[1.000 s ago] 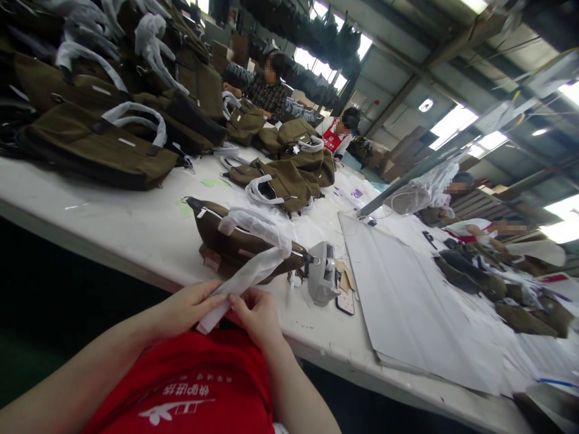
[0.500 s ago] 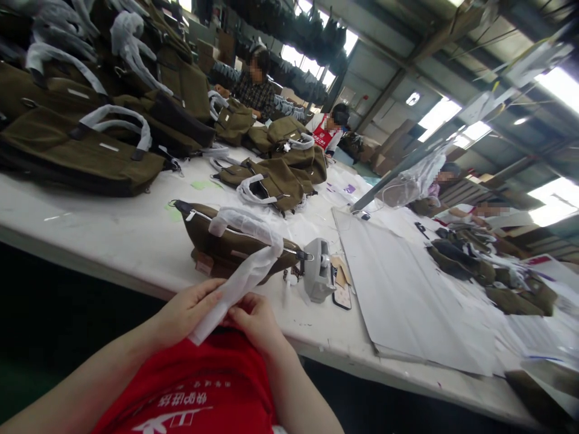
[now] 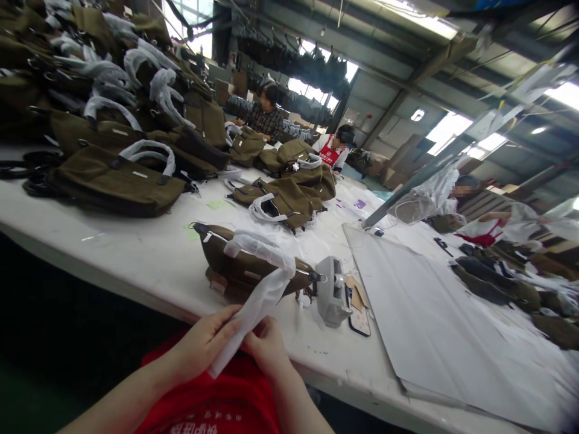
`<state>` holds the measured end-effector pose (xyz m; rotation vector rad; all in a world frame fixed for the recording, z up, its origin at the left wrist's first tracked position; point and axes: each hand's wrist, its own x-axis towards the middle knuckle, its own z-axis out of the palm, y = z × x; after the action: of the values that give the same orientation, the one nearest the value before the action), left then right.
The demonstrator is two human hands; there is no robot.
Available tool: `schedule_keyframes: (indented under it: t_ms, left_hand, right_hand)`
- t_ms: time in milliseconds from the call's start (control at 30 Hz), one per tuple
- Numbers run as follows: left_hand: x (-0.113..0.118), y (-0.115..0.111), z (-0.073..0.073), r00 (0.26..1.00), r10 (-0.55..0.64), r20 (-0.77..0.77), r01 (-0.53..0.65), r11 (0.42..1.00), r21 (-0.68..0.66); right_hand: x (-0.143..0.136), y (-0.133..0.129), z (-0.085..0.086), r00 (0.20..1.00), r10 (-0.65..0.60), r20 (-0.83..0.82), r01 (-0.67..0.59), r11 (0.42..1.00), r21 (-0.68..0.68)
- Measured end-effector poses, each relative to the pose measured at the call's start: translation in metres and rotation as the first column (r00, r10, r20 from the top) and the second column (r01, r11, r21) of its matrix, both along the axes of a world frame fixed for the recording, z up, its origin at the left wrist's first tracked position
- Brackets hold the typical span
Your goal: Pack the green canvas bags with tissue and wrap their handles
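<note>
- At the near edge of the long white bench (image 3: pixel 158 265), here's the olive-brown fabric bag (image 3: pixel 226 256) with dark end tabs, sitting upright just in front of the person, its silver zip facing up.
- The left hand (image 3: pixel 210 337) has a grip on the long, thin, white papery strip (image 3: pixel 271 289), thumb on top; the right hand (image 3: pixel 268 346) pinches the opposite edge (its fingertips are partly tucked out of sight).
- Done, by the look of it: the white-covered carrying handle (image 3: pixel 253 244) arching over the bag is clad along the stretch that shows.
- Open, as far as I can judge: the papery strip slants down from the handle's right end past both hands, its lower end hanging free and unfastened. Whether a strap runs inside it, I cannot tell.
- Over on the left, the olive bag with pale, covered handles (image 3: pixel 113 184) lies in front of a big heap, and plenty of handles there wear white too.
- Just beside the bag's right end stands the grey tape dispenser (image 3: pixel 332 295), apart from both hands, with the patterned phone (image 3: pixel 359 322) lying next to it.
</note>
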<state>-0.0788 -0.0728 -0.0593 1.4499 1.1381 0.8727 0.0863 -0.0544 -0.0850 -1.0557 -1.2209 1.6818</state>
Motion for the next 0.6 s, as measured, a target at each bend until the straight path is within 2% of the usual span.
schedule_keyframes:
  t_ms: [100,167,233,267,300,367,433,467,500,533,567,600]
  left_hand:
    - [0.006,-0.001,0.001,0.999,-0.053,0.002,0.053,0.998,-0.022]
    - [0.004,0.001,-0.003,0.995,-0.095,-0.024,0.094,0.995,-0.039]
    - [-0.007,0.004,-0.015,0.99,-0.122,-0.066,0.117,0.99,-0.075]
    - [-0.016,0.006,-0.024,0.989,-0.117,-0.095,0.108,0.989,-0.098]
    - [-0.027,0.008,-0.034,0.987,-0.08,-0.139,0.064,0.992,-0.112]
    - [-0.051,0.012,-0.057,0.971,0.081,-0.224,-0.12,0.979,-0.167]
    - [-0.076,0.017,-0.074,0.979,0.12,-0.166,-0.161,0.95,-0.266]
    - [-0.087,0.021,-0.078,0.981,0.142,-0.134,-0.178,0.936,-0.305]
    - [-0.098,0.026,-0.08,0.966,0.203,-0.163,-0.244,0.923,-0.299]
    - [-0.106,0.032,-0.08,0.929,0.28,-0.241,-0.336,0.912,-0.235]
    - [-0.114,0.041,-0.079,0.859,0.377,-0.348,-0.432,0.897,-0.095]
    - [-0.121,0.052,-0.078,0.747,0.483,-0.457,-0.498,0.862,0.096]
  right_hand:
    - [0.002,0.001,0.003,0.998,-0.005,0.066,0.0,0.997,0.073]
    - [0.007,0.003,0.009,0.987,0.029,0.157,-0.047,0.993,0.111]
    - [0.019,0.006,0.021,0.941,0.041,0.336,-0.107,0.978,0.18]
    - [0.027,0.008,0.028,0.897,0.007,0.442,-0.119,0.966,0.228]
    - [0.037,0.011,0.037,0.846,-0.058,0.529,-0.11,0.953,0.281]
    - [0.058,0.018,0.057,0.757,-0.265,0.598,-0.024,0.903,0.43]
    - [0.078,0.027,0.076,0.696,-0.471,0.543,0.059,0.79,0.61]
    - [0.085,0.033,0.085,0.669,-0.539,0.512,0.055,0.723,0.689]
    - [0.091,0.04,0.092,0.643,-0.577,0.504,0.01,0.665,0.747]
    - [0.095,0.047,0.098,0.619,-0.583,0.526,-0.067,0.628,0.775]
    - [0.097,0.055,0.103,0.599,-0.561,0.572,-0.159,0.617,0.771]
    - [0.098,0.064,0.107,0.577,-0.516,0.633,-0.252,0.625,0.739]
